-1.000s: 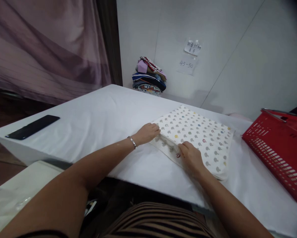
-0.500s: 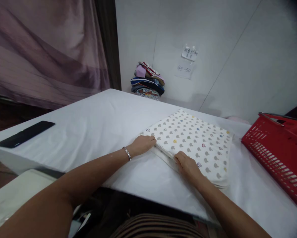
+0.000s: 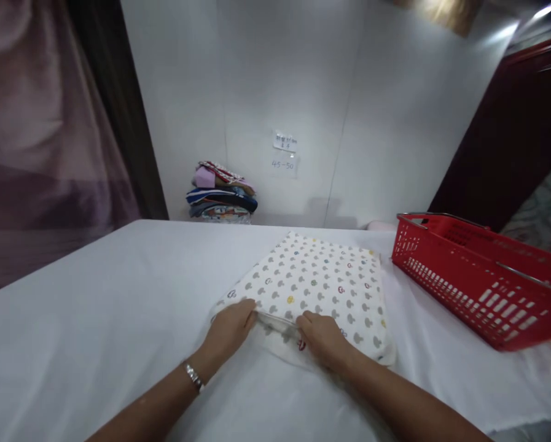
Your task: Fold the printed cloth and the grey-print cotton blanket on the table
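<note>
A folded white cloth [image 3: 321, 276] printed with grey and coloured mushroom shapes lies on the white-covered table [image 3: 104, 319]. My left hand [image 3: 231, 325], with a silver bracelet at the wrist, pinches the near edge of its upper layer toward the left. Further right along that same edge, my right hand [image 3: 324, 337] grips the fabric with the thumb side up. Between the two hands the edge is raised a little, and a lower layer with the same print shows beneath it. The fingertips under the fabric are hidden.
To the right stands a red plastic basket [image 3: 468, 288] with slotted sides and metal handles. A stack of folded clothes [image 3: 222, 193] sits by the back wall, left of two paper notes [image 3: 284, 153]. A pinkish curtain [image 3: 31, 135] hangs at the left.
The view has swung up and to the right, bringing more of the basket in and losing the black flat object at left. Both hands stay on the cloth's near edge, which now gapes more.
</note>
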Motion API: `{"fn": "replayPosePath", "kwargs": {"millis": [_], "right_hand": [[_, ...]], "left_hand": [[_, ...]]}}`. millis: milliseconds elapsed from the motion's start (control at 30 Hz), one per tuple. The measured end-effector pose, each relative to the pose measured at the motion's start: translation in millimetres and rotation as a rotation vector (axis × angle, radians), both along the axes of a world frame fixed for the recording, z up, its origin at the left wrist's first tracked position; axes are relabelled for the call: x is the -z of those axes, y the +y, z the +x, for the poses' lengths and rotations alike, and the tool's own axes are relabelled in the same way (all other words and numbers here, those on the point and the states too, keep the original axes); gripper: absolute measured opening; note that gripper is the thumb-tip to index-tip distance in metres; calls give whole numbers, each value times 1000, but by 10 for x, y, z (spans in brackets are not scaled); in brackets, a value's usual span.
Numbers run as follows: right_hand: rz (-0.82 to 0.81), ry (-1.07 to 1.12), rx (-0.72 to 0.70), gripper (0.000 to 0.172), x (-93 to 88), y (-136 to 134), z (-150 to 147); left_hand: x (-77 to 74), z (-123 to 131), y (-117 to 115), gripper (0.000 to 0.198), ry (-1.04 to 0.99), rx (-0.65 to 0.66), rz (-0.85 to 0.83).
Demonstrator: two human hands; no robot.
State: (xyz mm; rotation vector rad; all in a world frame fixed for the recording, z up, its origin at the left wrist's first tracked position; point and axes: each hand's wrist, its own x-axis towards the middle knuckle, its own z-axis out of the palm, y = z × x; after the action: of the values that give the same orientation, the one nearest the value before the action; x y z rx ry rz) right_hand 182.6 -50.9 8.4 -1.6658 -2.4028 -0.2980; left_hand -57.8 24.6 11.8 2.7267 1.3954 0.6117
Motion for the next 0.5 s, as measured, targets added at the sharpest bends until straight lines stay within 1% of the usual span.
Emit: {"fn": "replayPosePath", "kwargs": {"millis": [67,100,133,200,233,333,400,500], "right_hand": [[102,-29,28,13,-16,55,37],[119,-43,10,13,-17,65,47],[106,-58,-38,13,-10,61,50],[20,-73,-140,12,19,15,34],[-38,-70,-158,13,35,-21,20],[-187,-63,-134,18,51,-126,-15],[-216,-79,-165,21,40,-163,-18],[-208,-70,-207,23,39,-186,-8]], "left_hand": [[100,-43,108,27,-41,131,165],[153,-65,148,28,-52,181,217],[203,-85,173,29,-52,213,239],[283,-119,167,28,-31,240,215],[308,-132,142,28,-17,249,191],[329,-157,47,27,34,271,168],[328,-171,-2,30,92,280,164],[334,-194,-63,33,146,281,146]]}}
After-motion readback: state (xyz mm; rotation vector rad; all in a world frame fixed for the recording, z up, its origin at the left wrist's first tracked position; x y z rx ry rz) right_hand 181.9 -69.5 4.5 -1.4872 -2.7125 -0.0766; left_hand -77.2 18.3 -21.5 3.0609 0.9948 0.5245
